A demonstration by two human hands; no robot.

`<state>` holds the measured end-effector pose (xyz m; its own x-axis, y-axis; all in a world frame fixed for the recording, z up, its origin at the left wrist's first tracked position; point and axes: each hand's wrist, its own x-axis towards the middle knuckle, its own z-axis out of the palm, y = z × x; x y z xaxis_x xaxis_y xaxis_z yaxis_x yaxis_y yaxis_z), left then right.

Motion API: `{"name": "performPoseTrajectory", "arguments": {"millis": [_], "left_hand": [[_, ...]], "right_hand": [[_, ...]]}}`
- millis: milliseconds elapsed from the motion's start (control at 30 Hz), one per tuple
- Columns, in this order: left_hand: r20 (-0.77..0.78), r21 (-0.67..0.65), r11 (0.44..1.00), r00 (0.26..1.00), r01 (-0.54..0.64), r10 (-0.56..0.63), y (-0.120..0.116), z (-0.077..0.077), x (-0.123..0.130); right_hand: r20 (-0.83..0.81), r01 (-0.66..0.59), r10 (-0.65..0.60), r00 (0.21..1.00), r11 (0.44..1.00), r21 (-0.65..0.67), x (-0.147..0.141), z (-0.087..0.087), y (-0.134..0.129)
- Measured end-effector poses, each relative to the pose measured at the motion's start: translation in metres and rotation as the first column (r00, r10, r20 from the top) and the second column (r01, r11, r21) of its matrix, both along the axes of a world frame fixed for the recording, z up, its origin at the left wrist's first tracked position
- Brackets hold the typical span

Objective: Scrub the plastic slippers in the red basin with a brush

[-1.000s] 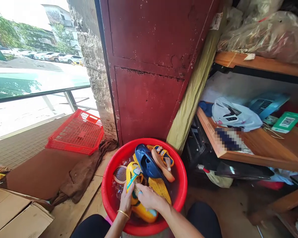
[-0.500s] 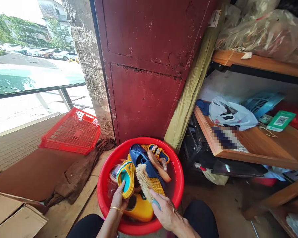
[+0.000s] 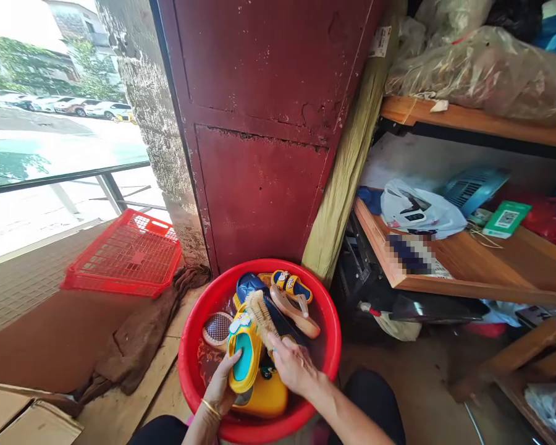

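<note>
My left hand (image 3: 223, 378) grips the heel end of a yellow clog with a teal insole (image 3: 243, 357), held over a red basin (image 3: 334, 346). Wrapped round the handle of a scrubbing brush (image 3: 258, 314) is my right hand (image 3: 293, 364); the pale bristle head lies against the clog's upper right side. Below the clog, a larger yellow shoe (image 3: 265, 397) sits in the basin. Behind the brush are a dark blue shoe (image 3: 249, 284), a tan sandal (image 3: 296, 312) and a blue and yellow slide (image 3: 291, 283). A shoe with a checked sole (image 3: 217, 329) lies at the left.
A red plastic crate (image 3: 130, 253) and a brown cloth (image 3: 130, 352) lie to the left, with a cardboard box (image 3: 32, 420) nearer. A maroon door (image 3: 259, 185) stands behind the basin. Wooden shelves (image 3: 472, 287) with bags are at the right.
The brush has moved left and up onto the clog, my right hand with it. The clog has shifted right and down, now more upright. The camera view has turned slightly right.
</note>
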<state>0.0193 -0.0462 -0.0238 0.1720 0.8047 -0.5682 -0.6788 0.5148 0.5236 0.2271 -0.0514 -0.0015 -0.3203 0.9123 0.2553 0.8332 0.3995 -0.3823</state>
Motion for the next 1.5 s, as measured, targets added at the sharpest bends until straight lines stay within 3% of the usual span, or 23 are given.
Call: {"name": "performPoseTrajectory", "arguments": {"millis": [100,167,267,400,500,667,800,933,1033,1200,1300,1400,1500], "left_hand": [[-0.053,0.122,0.989,0.994,-0.088,0.095,0.005,0.001,-0.001],[-0.092,0.165,0.98,0.987,-0.115,0.132,0.008,-0.001,-0.002],[-0.215,0.228,0.965,0.96,-0.128,0.178,0.012,-0.004,-0.003],[-0.353,0.319,0.939,0.903,-0.13,0.245,0.013,-0.006,-0.001],[-0.378,0.351,0.927,0.886,-0.13,0.267,0.011,-0.008,-0.004],[-0.241,0.287,0.93,0.923,-0.228,0.3,0.013,-0.011,-0.008],[-0.087,0.13,0.957,0.958,-0.259,0.271,0.019,-0.002,0.002],[0.026,-0.004,0.981,0.981,-0.193,0.193,0.019,0.009,0.011],[0.024,-0.041,0.978,0.978,-0.206,0.207,0.015,0.012,0.009],[0.003,-0.062,0.982,0.984,-0.177,0.178,0.007,0.01,0.004],[-0.029,-0.043,0.992,0.992,-0.121,0.12,0.003,0.008,0.012],[-0.009,0.074,0.996,0.999,-0.044,0.045,-0.003,0.007,0.021],[0.018,0.163,0.986,1.0,0.02,-0.023,-0.01,0.003,0.022]], "right_hand": [[-0.121,-0.13,0.12,0.985,0.988,-0.081,0.008,-0.021,-0.039],[-0.174,-0.125,0.106,0.979,0.987,-0.104,0.018,-0.02,-0.051],[-0.117,-0.023,0.01,0.993,0.994,-0.109,0.025,0.002,-0.039],[0.01,0.014,-0.013,1.0,0.997,-0.081,0.013,0.037,-0.003],[0.042,0.069,-0.065,0.997,0.994,-0.088,0.012,0.048,0.01],[-0.04,0.071,-0.079,0.996,0.981,-0.179,0.04,0.034,-0.015],[-0.152,-0.017,-0.007,0.988,0.988,-0.151,0.031,0.01,-0.05],[0.055,-0.124,0.131,0.99,0.986,-0.107,0.01,-0.016,-0.062],[0.135,-0.08,0.082,0.987,0.997,-0.024,0.017,-0.027,-0.051],[0.062,0.057,-0.055,0.997,0.997,-0.046,0.035,-0.025,-0.043],[-0.132,0.022,-0.034,0.991,0.996,-0.092,0.008,-0.018,-0.051],[-0.311,0.121,-0.161,0.937,0.982,-0.145,-0.032,-0.012,-0.05],[-0.351,0.197,-0.232,0.907,0.972,-0.131,-0.054,-0.009,-0.036]]}}
